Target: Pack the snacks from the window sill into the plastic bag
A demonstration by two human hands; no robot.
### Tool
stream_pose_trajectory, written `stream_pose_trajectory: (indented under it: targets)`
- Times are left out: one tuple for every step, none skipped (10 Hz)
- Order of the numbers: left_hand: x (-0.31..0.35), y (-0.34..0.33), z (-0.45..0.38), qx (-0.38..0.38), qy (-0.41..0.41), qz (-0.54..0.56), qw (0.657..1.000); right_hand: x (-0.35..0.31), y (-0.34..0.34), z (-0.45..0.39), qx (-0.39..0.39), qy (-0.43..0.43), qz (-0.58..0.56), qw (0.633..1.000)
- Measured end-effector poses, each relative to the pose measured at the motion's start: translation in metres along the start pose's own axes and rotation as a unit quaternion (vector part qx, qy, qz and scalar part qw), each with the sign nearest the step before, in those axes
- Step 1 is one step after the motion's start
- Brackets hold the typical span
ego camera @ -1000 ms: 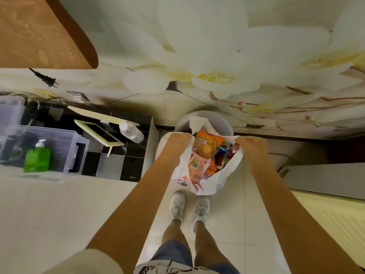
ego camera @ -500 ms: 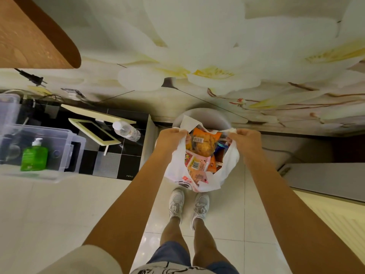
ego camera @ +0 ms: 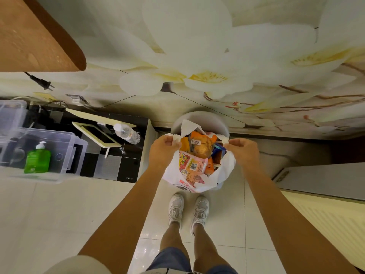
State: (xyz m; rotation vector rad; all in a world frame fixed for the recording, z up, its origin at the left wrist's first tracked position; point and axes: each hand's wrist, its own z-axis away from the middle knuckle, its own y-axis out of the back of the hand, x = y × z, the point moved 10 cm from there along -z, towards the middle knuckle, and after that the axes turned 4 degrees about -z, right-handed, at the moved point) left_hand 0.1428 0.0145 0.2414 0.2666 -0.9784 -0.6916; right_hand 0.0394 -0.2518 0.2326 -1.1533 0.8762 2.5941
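Observation:
A white plastic bag hangs open in front of me, above my shoes. It is full of snacks: an orange packet with a barcode lies on top, a pink and yellow packet sits below it, and blue wrappers show at the right. My left hand pinches the bag's left handle at the rim. My right hand pinches the right handle. The two handles are held apart, with the mouth of the bag between them.
A white round bin stands behind the bag against the flowered wall. To the left, a black tiled surface carries a water bottle, a framed tablet and clear plastic boxes with a green soap dispenser. A grey ledge lies at right.
Both hands slid up from the bag's sides to its handles and now pinch them. The bag was lifted slightly and its mouth drawn narrower.

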Motion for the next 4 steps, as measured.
stream_pose_trajectory:
  targets:
    - [-0.002, 0.010, 0.009, 0.038, -0.006, 0.007, 0.999, -0.004, 0.006, 0.004, 0.003, 0.017, -0.012, 1.000]
    - [0.003, 0.018, 0.023, 0.052, -0.025, 0.023, 0.998, -0.015, 0.013, 0.013, 0.001, 0.033, -0.009, 0.999]
    - [0.022, 0.031, 0.038, 0.066, -0.062, 0.063, 0.994, -0.033, 0.020, 0.024, -0.007, 0.069, -0.014, 0.998]
    - [0.047, 0.043, 0.057, 0.072, -0.090, 0.080, 0.990, -0.058, 0.032, 0.043, 0.005, 0.112, -0.018, 0.993]
